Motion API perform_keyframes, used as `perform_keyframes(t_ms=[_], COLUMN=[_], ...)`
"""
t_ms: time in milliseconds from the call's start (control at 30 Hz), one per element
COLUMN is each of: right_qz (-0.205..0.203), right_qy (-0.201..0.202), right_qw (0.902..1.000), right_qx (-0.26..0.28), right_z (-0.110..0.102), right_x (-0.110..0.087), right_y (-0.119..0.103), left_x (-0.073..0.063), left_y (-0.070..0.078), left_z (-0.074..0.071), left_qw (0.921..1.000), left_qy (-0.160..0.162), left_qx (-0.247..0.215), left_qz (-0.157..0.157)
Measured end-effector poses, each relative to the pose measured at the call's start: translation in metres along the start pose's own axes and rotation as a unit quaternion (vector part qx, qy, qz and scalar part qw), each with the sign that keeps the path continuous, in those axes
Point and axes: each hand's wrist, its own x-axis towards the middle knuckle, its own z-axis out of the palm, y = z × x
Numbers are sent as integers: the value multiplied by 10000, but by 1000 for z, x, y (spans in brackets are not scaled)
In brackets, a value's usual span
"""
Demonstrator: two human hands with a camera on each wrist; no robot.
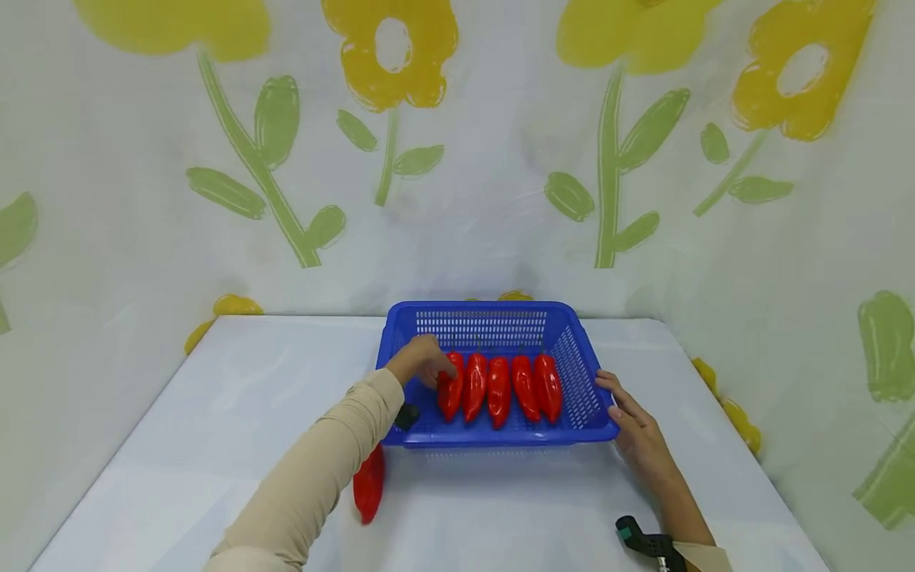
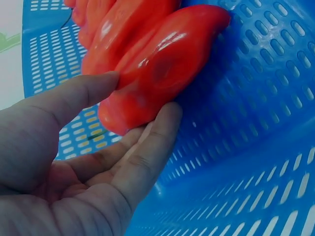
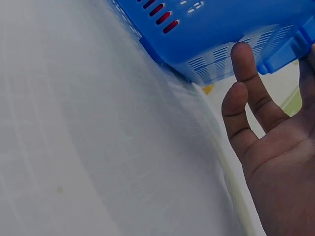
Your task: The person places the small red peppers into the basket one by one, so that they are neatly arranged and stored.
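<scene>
A blue plastic basket (image 1: 500,439) stands on the white table, and several glossy red peppers (image 1: 498,393) lie side by side in it. My left hand (image 1: 431,361) reaches over its left side and pinches the leftmost pepper (image 1: 450,389) near its stem end. In the left wrist view, the thumb lies on that pepper (image 2: 162,69) and the fingers are under its other side. My right hand (image 1: 639,437) touches the basket's right rim near the front corner. From the right wrist view, its visible fingers (image 3: 243,64) are loosely extended beside the outer wall.
Another red pepper (image 1: 368,486) lies on the table in front of the basket's left corner, partly covered by the left sleeve (image 1: 322,461). A white wall with painted flowers (image 1: 393,48) rises behind the table (image 1: 500,516).
</scene>
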Motion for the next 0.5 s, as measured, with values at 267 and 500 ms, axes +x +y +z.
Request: perform_keyframes(t_ms=[267, 500], right_qz=[-4, 64], right_qy=[7, 131], right_qw=[10000, 9998], right_qx=[90, -109], right_z=[3, 0], right_x=[-1, 1], right_y=[6, 1], left_x=[0, -7], left_y=[-9, 5], left_z=[7, 4], left_qw=[9992, 9798], left_qy=[-146, 234], left_qx=[164, 1858], left_qz=[335, 701])
